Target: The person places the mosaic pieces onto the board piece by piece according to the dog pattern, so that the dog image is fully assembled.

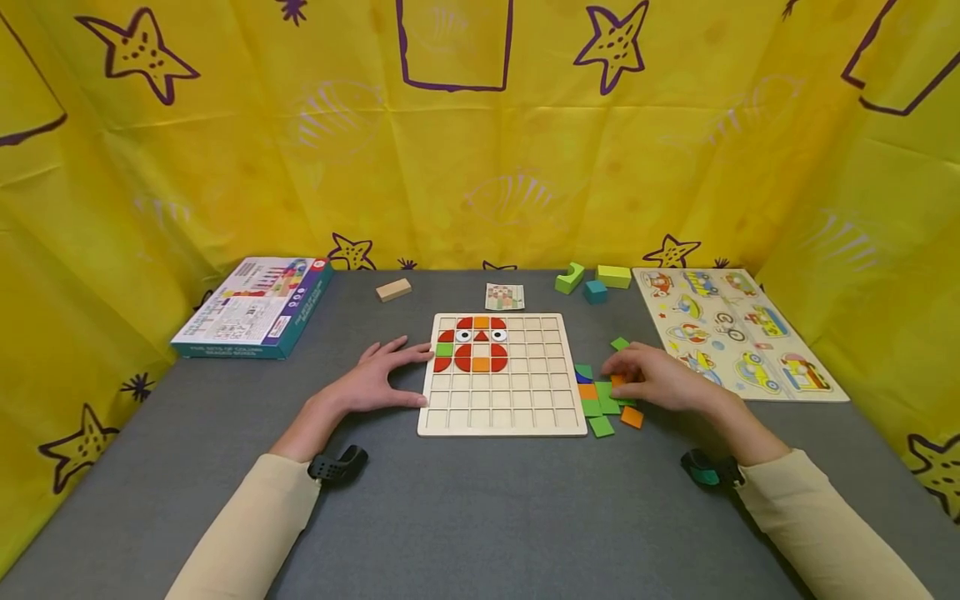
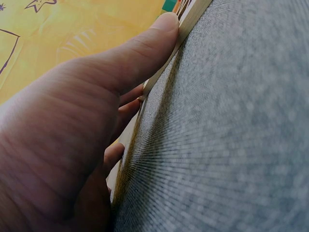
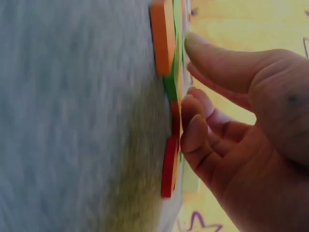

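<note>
In the head view, a wooden grid board (image 1: 534,375) lies at the table's middle. Red, orange, green and white tiles fill part of its upper left, with two eye tiles among them. My left hand (image 1: 372,377) rests at the board's left side, thumb and fingers spread along the rim; its thumb (image 2: 145,46) lies against the edge in the left wrist view. At the board's right, my right hand (image 1: 658,377) reaches over a heap of green, orange and blue tiles (image 1: 606,397). Its fingertips (image 3: 194,133) are right at the tiles, including a red tile (image 3: 169,166), with thumb and fingers apart.
Behind the board lies a small picture card (image 1: 504,297). A wooden block (image 1: 393,289) sits back left, with green blocks (image 1: 613,277) and a blue block (image 1: 595,292) back right. A game box (image 1: 255,307) is at left, a picture puzzle board (image 1: 738,333) at right.
</note>
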The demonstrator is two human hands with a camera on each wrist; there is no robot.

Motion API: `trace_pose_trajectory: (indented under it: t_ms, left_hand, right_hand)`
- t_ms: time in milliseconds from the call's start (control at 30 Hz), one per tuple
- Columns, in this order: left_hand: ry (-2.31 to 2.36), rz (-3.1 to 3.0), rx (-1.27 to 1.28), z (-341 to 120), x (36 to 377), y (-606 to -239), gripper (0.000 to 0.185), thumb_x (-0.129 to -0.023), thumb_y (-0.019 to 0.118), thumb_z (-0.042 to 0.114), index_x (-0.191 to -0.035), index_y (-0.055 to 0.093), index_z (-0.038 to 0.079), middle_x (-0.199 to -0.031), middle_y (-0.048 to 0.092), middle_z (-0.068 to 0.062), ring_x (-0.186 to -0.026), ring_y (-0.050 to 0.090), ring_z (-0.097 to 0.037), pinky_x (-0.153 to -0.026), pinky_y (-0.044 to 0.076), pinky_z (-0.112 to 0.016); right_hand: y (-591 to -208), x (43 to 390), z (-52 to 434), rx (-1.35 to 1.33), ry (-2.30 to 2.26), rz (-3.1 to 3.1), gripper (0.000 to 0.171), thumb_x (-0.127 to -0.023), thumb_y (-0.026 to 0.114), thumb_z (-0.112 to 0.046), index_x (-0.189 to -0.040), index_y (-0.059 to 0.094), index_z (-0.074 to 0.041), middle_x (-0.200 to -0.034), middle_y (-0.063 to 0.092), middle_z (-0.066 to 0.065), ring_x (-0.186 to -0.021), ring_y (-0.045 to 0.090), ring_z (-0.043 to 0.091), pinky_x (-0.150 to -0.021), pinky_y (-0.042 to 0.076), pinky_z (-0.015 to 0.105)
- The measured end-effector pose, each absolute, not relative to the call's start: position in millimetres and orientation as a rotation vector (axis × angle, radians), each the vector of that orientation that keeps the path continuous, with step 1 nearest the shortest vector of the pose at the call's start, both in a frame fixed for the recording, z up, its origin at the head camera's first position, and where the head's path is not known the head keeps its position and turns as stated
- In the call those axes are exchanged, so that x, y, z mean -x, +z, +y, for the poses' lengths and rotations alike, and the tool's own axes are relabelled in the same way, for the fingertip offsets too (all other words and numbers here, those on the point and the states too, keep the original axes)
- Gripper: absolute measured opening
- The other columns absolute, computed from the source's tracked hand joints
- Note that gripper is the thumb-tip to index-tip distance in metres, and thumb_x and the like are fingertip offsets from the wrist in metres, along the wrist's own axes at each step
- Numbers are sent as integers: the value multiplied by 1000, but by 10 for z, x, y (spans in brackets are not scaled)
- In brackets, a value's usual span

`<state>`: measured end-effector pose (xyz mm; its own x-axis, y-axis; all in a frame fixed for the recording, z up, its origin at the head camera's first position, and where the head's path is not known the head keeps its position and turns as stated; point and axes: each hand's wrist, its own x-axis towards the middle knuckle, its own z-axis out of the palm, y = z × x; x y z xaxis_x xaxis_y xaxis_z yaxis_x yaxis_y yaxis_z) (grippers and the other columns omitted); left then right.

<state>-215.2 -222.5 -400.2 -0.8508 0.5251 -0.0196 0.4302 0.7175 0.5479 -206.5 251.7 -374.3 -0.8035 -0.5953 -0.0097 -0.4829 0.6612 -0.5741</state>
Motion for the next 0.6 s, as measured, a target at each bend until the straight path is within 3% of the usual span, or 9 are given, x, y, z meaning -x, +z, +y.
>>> trace_pose_trajectory:
  t_ms: [133, 600]
  left_hand:
    - [816, 2743, -768, -2225, 2157, -4005, 80, -84, 79, 51, -150, 51, 16, -160, 37, -5, -151, 13, -41, -116, -3, -64]
    - [810, 2735, -764, -2225, 2155, -3995, 80, -84, 79, 50, -151, 50, 17, -161, 36, -4, -151, 11, -39, -116, -4, -63]
  right_hand:
    - [-3752, 2053, 2456, 918, -809, 2667, 26, -92, 77, -18, -114, 72, -6, -98, 57, 3, -84, 50, 19, -71, 44, 32]
    - [-3757, 2061, 2378, 837, -843, 2721, 8, -93, 73, -7, -99, 67, -9, -86, 60, -4, -78, 54, 16, -70, 49, 31]
